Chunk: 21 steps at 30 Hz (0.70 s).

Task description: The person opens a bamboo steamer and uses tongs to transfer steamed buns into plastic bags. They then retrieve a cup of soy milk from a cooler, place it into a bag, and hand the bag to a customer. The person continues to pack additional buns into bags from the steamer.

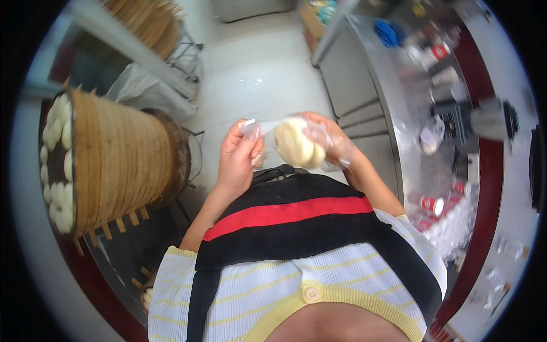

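Note:
My right hand point(327, 137), covered by a thin clear plastic bag point(341, 161), is closed around pale steamed buns point(295, 142), at least two of them pressed together. My left hand point(242, 150) pinches a stretch of clear plastic with a whitish edge point(249, 124) between thumb and fingers. Between the two hands the film looks drawn out towards the buns; blur hides how far it reaches. Both hands are in front of my black apron point(290, 216) with its red band, above the tiled floor.
To the left, a tall stack of bamboo steamers point(124, 158) carries more white buns point(63, 205) on top. On the right runs a steel counter point(395, 124) with paper cups point(432, 205), a blender point(491, 119) and a small bagged item point(430, 139). White tiled floor point(256, 85) lies ahead.

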### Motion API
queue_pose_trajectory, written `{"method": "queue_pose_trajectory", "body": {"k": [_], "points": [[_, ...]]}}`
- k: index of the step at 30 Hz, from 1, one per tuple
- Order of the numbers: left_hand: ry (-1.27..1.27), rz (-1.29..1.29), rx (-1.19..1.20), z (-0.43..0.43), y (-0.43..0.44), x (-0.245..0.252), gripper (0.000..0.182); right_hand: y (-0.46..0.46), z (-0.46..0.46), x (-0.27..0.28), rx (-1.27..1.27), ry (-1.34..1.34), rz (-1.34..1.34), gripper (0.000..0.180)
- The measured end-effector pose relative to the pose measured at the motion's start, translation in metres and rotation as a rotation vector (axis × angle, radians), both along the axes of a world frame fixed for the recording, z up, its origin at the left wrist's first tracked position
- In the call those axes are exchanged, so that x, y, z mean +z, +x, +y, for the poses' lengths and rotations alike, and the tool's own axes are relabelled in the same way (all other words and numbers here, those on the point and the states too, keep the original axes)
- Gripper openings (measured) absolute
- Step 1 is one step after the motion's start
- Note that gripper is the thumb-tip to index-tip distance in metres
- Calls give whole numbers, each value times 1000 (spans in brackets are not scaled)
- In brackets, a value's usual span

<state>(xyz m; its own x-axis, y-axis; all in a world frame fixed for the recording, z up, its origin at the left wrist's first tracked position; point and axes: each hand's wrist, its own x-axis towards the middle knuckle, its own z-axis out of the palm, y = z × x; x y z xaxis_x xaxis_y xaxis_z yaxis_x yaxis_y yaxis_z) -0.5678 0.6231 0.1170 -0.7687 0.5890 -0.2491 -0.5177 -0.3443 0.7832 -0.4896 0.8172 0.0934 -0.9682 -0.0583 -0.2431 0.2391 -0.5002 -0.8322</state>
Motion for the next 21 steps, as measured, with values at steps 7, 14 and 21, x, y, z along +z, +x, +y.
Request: {"method": "queue_pose_trajectory", "body": {"k": [7, 14, 21], "points": [[-146, 95, -421, 104, 67, -1, 17, 112, 51, -80, -454, -55, -357, 53], [-203, -5, -755, 177, 95, 2, 20, 219, 79, -75, -709, -670, -223, 55], [-162, -28, -929, 255, 102, -3, 21, 235, 110, -77, -963, -170, -14, 40]]}}
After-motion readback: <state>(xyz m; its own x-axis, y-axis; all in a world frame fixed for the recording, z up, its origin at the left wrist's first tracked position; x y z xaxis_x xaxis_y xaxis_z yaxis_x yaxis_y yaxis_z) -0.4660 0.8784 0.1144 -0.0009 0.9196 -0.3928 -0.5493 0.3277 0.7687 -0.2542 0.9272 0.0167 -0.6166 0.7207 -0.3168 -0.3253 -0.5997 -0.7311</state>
